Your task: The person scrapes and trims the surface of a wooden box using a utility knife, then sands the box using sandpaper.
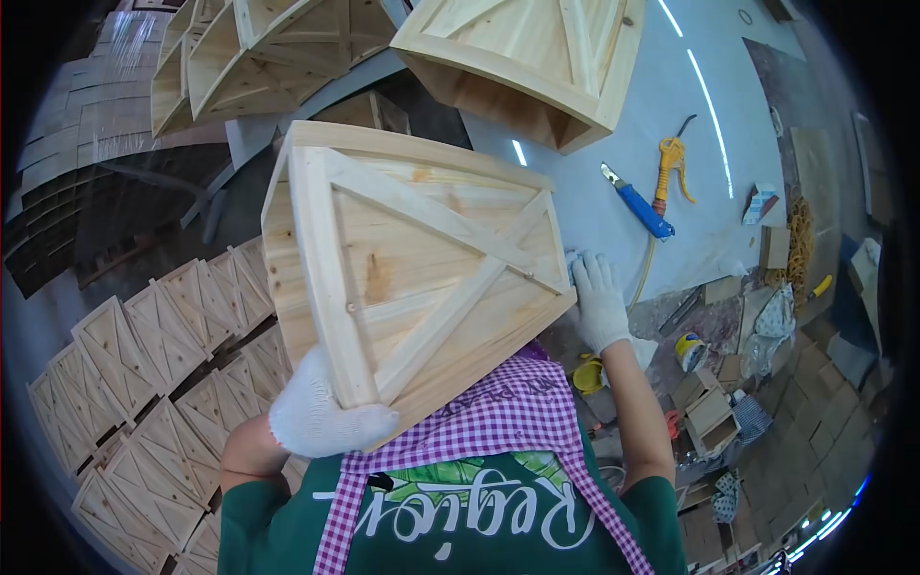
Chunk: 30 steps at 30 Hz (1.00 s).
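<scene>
A pale wooden crate with a cross-shaped brace on its face is tilted in front of my body. My left hand, in a white knitted glove, grips its lower left corner, with the thumb over the frame and the other fingers hidden behind. Beside the crate's right corner, my gloved right hand has its fingers stretched forward over the table edge. A small grey patch shows by those fingertips, too unclear to name. A second wooden crate stands beyond on the light-coloured table.
A blue-handled knife and a yellow air blow gun with its hose lie on the table. Several crates are stacked at left, and more stand at the far left. A yellow tape roll and wood blocks are at right.
</scene>
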Each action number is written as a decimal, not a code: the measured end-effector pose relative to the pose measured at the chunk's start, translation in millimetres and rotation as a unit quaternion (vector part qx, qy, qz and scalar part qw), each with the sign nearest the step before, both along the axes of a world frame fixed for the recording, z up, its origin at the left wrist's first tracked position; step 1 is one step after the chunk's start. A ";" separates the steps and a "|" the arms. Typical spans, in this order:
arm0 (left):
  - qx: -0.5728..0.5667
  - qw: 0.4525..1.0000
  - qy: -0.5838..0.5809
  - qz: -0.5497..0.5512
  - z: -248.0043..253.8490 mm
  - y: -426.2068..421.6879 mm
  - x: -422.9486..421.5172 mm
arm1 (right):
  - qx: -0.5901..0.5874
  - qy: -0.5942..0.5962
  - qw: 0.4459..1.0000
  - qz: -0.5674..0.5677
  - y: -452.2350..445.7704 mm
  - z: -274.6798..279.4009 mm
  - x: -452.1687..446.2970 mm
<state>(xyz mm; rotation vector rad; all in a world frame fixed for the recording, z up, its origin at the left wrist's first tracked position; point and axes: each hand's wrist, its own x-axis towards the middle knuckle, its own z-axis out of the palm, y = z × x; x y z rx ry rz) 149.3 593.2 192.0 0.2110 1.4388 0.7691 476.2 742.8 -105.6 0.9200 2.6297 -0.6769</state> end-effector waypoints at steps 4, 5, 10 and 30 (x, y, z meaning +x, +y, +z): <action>0.045 0.995 -0.007 -0.085 -11.6 -6.9 -6.6 | 0.012 -0.045 0.999 -0.012 -11.7 1.6 -4.9; 0.048 0.995 -0.010 -0.086 -14.5 -9.2 -7.8 | 0.011 -0.056 0.998 -0.021 -13.0 3.8 -7.4; 0.144 0.978 0.049 -0.139 -25.8 -17.6 -13.0 | 0.063 -0.050 0.997 -0.019 -16.9 0.0 -9.9; 0.119 0.937 0.128 -0.304 -28.5 -21.2 -21.1 | 0.267 0.038 0.955 -0.126 106.2 -6.8 8.6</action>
